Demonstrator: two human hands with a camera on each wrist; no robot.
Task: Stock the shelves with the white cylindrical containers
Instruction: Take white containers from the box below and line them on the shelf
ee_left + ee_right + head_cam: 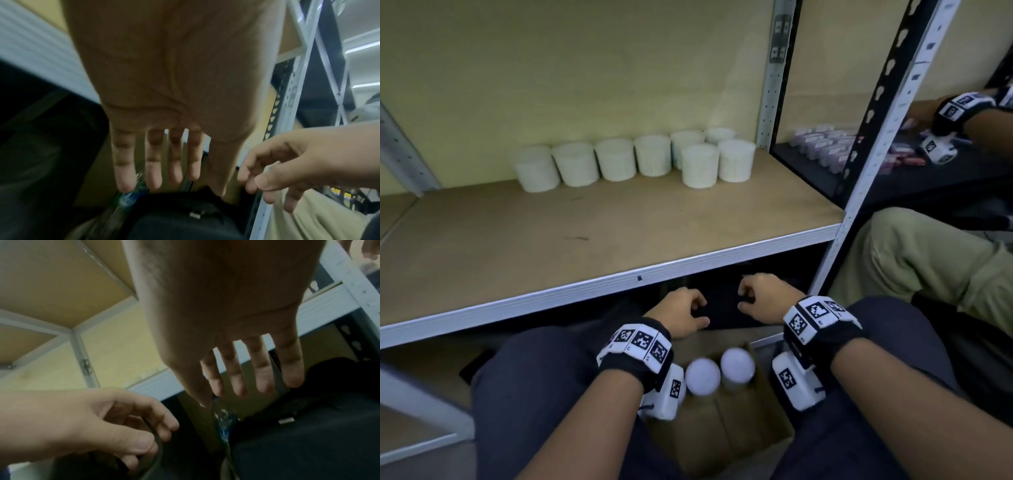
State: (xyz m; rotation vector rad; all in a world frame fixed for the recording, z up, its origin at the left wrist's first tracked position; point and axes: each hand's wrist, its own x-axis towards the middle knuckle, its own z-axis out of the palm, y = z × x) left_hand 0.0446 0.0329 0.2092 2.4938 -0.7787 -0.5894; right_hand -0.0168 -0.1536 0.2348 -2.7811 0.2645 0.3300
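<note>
Several white cylindrical containers [616,159] stand in a row at the back of the wooden shelf [585,240], with two more in front at the right end. Two more white containers [702,377] [737,365] stand in a cardboard box [756,428] between my knees. My left hand [698,310] and right hand [744,298] hover side by side beyond the box, just under the shelf's front edge. Both are empty. In the wrist views the left hand's fingers [154,162] and the right hand's fingers [236,369] are spread and nearly straight.
A grey upright post [859,171] bounds the shelf on the right. Beyond it a second person in khaki trousers [928,260] handles small purple boxes [825,144] on a black shelf. A dark bag [185,219] and a clear bottle [127,198] lie under my shelf.
</note>
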